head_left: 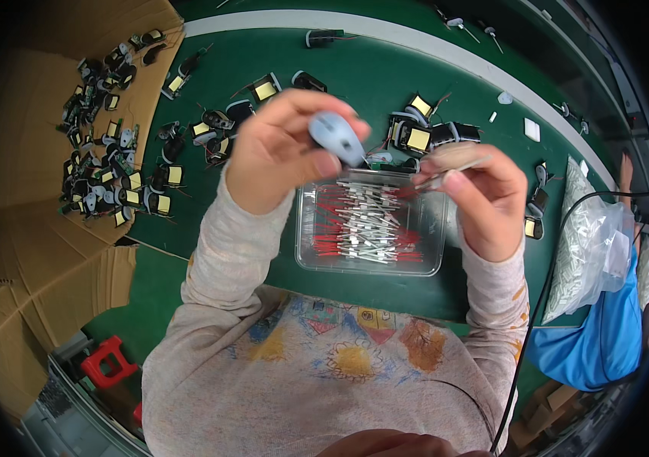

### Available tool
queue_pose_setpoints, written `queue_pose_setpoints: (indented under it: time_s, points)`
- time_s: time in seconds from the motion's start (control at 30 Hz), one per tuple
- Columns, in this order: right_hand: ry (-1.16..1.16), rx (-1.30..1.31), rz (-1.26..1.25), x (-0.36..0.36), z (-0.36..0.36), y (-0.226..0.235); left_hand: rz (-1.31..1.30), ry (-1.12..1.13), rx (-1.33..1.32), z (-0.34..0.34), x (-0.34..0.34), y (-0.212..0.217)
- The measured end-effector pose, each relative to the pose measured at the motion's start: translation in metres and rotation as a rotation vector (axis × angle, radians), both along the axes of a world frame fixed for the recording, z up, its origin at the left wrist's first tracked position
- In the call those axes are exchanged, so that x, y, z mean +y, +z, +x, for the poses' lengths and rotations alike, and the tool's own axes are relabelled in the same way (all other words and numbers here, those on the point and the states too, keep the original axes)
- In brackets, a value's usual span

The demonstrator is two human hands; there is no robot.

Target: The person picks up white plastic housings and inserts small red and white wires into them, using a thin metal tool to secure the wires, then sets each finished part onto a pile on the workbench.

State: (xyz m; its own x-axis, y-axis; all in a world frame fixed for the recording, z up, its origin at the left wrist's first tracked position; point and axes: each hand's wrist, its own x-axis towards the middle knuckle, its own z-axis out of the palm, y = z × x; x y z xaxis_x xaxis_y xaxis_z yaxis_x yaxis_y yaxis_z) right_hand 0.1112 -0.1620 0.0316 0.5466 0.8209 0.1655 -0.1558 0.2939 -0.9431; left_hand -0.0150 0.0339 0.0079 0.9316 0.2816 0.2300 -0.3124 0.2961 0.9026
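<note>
My left hand [275, 156] is raised over the far left edge of a clear plastic box, gripping a light blue-grey oval plastic housing [334, 137] between thumb and fingers. A dark spot shows on the housing's lower end. Over the box's far right corner, my right hand [488, 202] pinches a thin whitish piece [435, 181]; its kind is hard to make out, as the fingers partly cover it. Beneath both hands, the clear plastic box [370, 267] holds many thin white stick-like parts [370, 221] with red wire ends. The two hands are apart.
Small black assemblies with yellow pads [418, 139] lie about the green table [263, 266]. More fill a cardboard box [43, 221] at the left. A clear bag of white pieces [568, 259] lies at the right, beside a black cable [541, 282]. A red stool [109, 362] stands lower left.
</note>
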Motion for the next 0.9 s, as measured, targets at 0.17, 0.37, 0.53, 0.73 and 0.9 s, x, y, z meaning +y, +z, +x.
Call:
queue_pose_setpoints:
  time_s: [0.17,0.37,0.53,0.73,0.9]
  points:
    - [-0.043,-0.008,0.031,-0.003,-0.006,0.01,0.23,-0.308,0.024,0.002,-0.017,0.007]
    - [-0.047,-0.216,0.029,-0.004,-0.014,0.005,0.299,-0.312,0.085,0.001,-0.023,0.013]
    - [-0.111,-0.618,-0.113,-0.005,-0.004,0.012,0.142,-0.326,0.133,-0.002,-0.025,0.01]
    - [-0.502,-0.501,0.06,-0.019,-0.016,0.02,0.191,-0.032,0.072,-0.002,-0.043,0.007]
    - [-0.423,-0.654,0.037,-0.015,-0.023,0.025,0.4,0.126,-0.069,-0.006,-0.047,0.004]
